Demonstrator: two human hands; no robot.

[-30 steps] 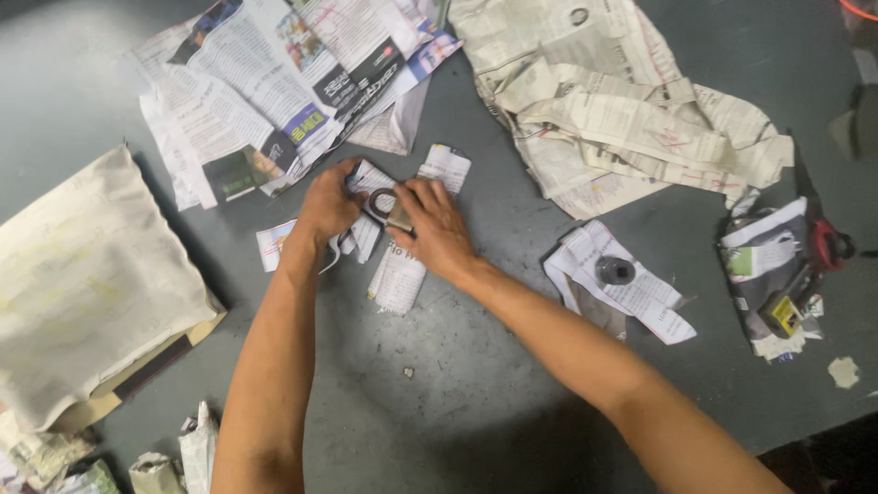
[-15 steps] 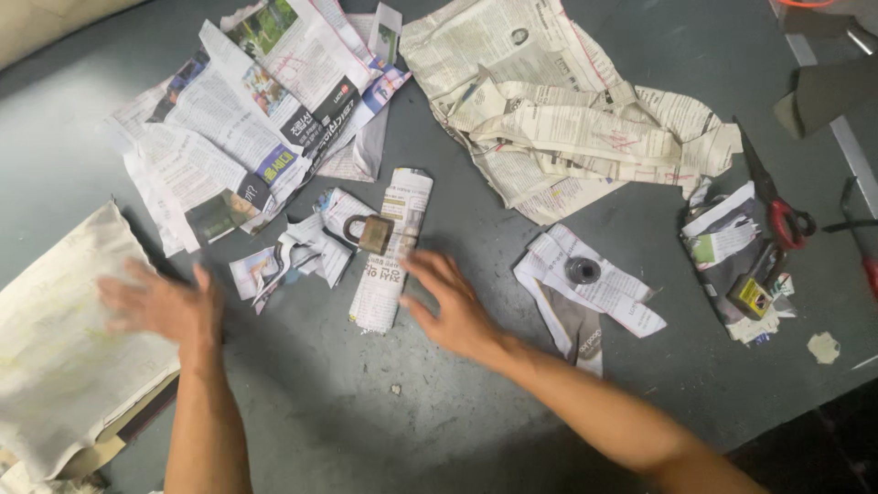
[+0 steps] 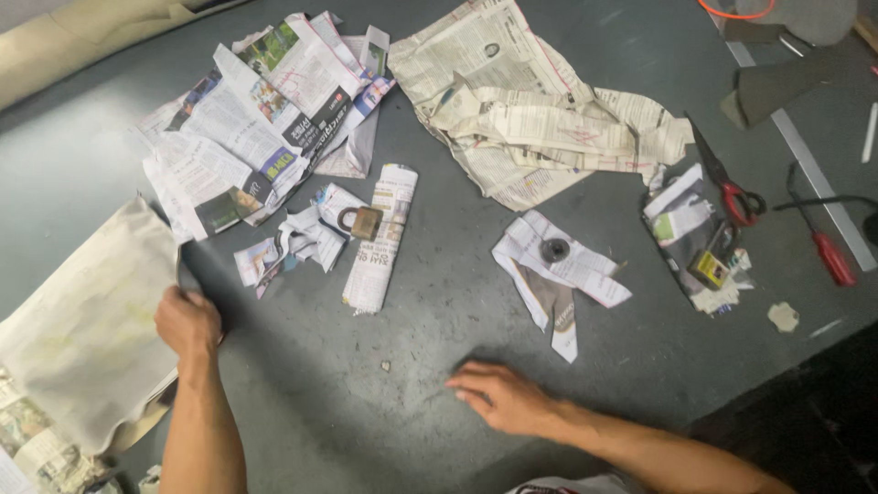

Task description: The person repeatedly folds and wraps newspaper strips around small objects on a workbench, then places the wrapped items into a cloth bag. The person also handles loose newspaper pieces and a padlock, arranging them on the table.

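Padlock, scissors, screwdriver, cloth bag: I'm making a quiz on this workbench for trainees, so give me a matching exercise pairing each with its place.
Things:
1. padlock
2. scissors
3. screwdriver
4. cloth bag

Places:
A. at the table's left edge, gripped by the left hand
B. farthest right, red handle
C. against a rolled newspaper at the centre
D. beside crumpled paper on the right, red handles

Pairs: 1-C, 2-D, 3-B, 4-A

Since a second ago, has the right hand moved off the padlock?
Yes. The right hand has pulled back toward the person, well clear of the padlock, which lies beside the rolled newspaper.
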